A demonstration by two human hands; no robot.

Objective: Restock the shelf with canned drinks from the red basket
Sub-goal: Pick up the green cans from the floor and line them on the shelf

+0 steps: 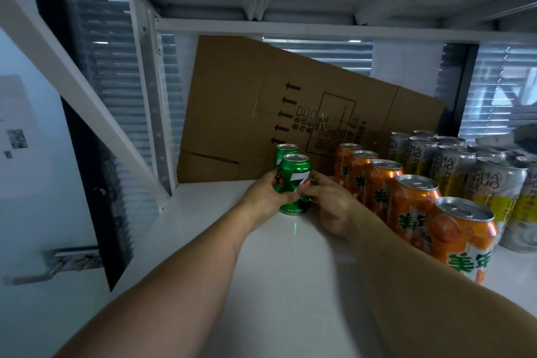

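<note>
We see both hands meeting on one green can (295,183), a smooth, glossy aluminium cylinder with a white-and-red logo and a silver pull-tab top. The left hand (266,197) curls its fingers round the can's left side, and the right hand (328,206) pinches its right side with thumb and fingertips. The can stands upright on the shelf (203,241), a flat, matte white surface. Just behind it, almost touching, stands a second green can (286,150) of the same shape, mostly hidden.

Behind both leans a flattened cardboard sheet (247,102), brown, creased along its folds, tilted so its right end drops lower, printed with black arrows and a framed block of text we cannot read.

To the right, well apart from the green pair, runs a row of orange cans (412,206), shiny, with green characters and fruit pictures, lined up from back to front. Beside them, farther right, stand taller silver cans (453,171) with yellow bands, packed closely in rows.

Overhead is the white metal underside of the next shelf, and a white diagonal brace (87,90) crosses at left. Slatted blinds (494,87) show behind the rack.
</note>
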